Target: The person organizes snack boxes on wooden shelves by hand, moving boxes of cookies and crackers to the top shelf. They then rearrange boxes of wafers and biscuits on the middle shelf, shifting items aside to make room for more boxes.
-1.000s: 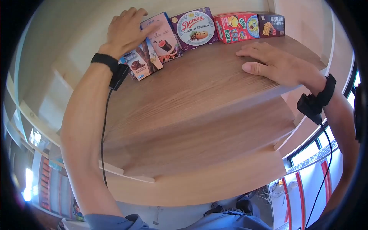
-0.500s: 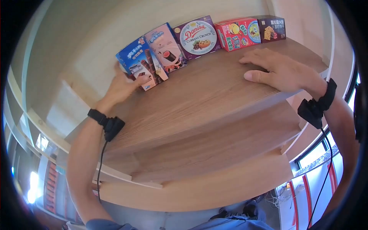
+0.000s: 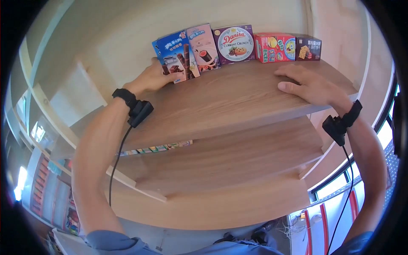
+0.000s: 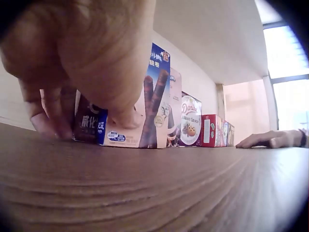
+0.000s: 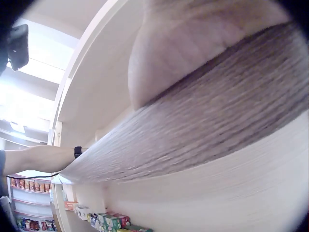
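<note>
My left hand (image 3: 155,78) grips the blue wafer-roll box (image 3: 176,57) at its lower left, thumb on the front and fingers behind. In the left wrist view the thumb of the left hand (image 4: 91,63) presses the bottom of the blue box (image 4: 157,106), which stands on the wooden shelf. A pink box (image 3: 204,49) stands right beside the blue one, partly behind it. My right hand (image 3: 308,85) rests on the shelf (image 3: 238,91) near its right end, fingers relaxed, holding nothing. In the right wrist view the right hand (image 5: 178,53) lies on the shelf surface.
Right of the pink box stand a purple Danisa box (image 3: 235,44), a red box (image 3: 276,47) and a dark box (image 3: 308,49). A lower shelf (image 3: 238,153) lies below, with colourful packs (image 3: 157,148) at its left. Side panels close the right end.
My left hand has come down from the top of the boxes to the blue box's lower left side and grips it. The blue box now stands more upright. The right hand has stayed on the shelf.
</note>
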A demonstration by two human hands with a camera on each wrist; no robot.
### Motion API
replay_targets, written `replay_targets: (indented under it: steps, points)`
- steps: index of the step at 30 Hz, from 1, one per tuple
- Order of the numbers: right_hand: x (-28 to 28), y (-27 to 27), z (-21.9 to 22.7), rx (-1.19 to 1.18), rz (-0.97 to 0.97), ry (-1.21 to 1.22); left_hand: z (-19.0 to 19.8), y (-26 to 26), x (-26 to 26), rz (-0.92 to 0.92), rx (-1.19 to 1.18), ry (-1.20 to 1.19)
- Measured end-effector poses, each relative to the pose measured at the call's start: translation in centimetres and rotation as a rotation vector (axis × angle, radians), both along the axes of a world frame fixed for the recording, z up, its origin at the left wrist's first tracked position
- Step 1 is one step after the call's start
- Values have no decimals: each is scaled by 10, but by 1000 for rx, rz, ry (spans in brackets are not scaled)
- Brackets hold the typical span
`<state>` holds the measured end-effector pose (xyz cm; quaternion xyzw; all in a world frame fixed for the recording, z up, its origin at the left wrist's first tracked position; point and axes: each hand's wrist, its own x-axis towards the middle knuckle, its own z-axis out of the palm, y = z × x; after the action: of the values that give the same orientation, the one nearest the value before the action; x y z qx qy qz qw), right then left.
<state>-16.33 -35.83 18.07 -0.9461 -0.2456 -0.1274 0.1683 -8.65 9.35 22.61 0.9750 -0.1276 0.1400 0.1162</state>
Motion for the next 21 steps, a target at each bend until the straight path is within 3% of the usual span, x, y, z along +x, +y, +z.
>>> replay_targets:
  steps: [4,6,10,13,15,19,21]
  points:
    - [0,-2,0,-21,-16,-9,7,-1,-35,133,-100,107]
    - [1,-2,-1,-29,-18,-5,1,19,-51,67,3,54]
    - [5,-2,-3,-33,-12,-37,-12,22,-131,11,-43,122]
    - [4,-1,-5,-30,2,-74,-38,39,-173,-61,-98,30]
    - [3,1,-5,-36,14,-93,-61,57,-187,-132,97,-294]
    - [3,1,-4,-40,9,-103,-93,63,-201,-90,60,-546]
    - [3,2,-4,-56,-11,-95,-105,56,-203,-61,272,-820]
